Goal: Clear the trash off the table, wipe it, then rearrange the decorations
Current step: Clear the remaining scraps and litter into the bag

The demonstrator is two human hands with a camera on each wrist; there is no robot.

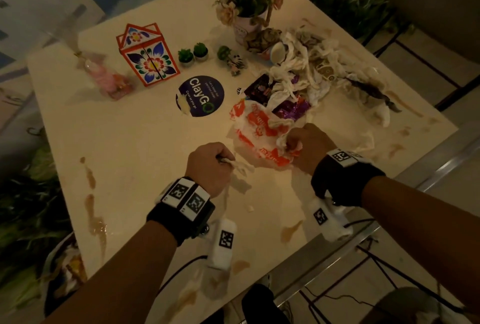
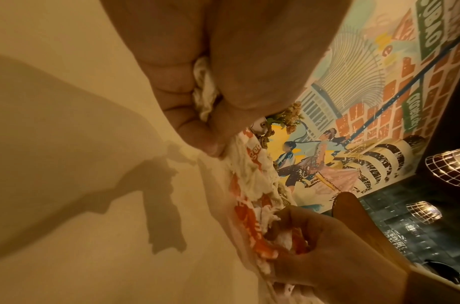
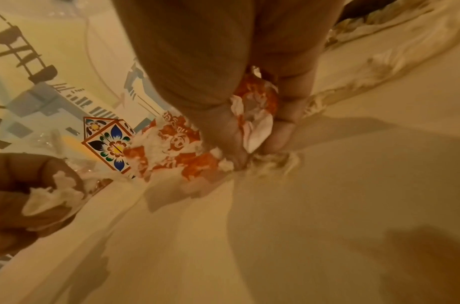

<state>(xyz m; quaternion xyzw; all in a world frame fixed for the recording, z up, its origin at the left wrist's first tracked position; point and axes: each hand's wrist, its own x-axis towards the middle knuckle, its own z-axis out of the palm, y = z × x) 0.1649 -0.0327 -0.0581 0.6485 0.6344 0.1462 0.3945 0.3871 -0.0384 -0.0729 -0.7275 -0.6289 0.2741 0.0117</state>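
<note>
We're barely started: left hand (image 1: 207, 165) fingers curled round a crumpled white tissue (image 1: 240, 168), right hand (image 1: 304, 147) clutching the orange-and-white plastic bag (image 1: 257, 126), the heap of soiled napkins and wrappers (image 1: 311, 72) and brown spills (image 1: 94, 220) still on the cream table (image 1: 130, 142).

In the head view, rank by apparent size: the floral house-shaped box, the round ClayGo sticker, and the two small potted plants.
1. Floral house-shaped box
2. ClayGo sticker, nearly as large
3. The two potted plants, left and right, look alike, so unranked.

Bare tabletop (image 1: 124, 147) left; trash heap (image 1: 311, 74) blocks right.
</note>
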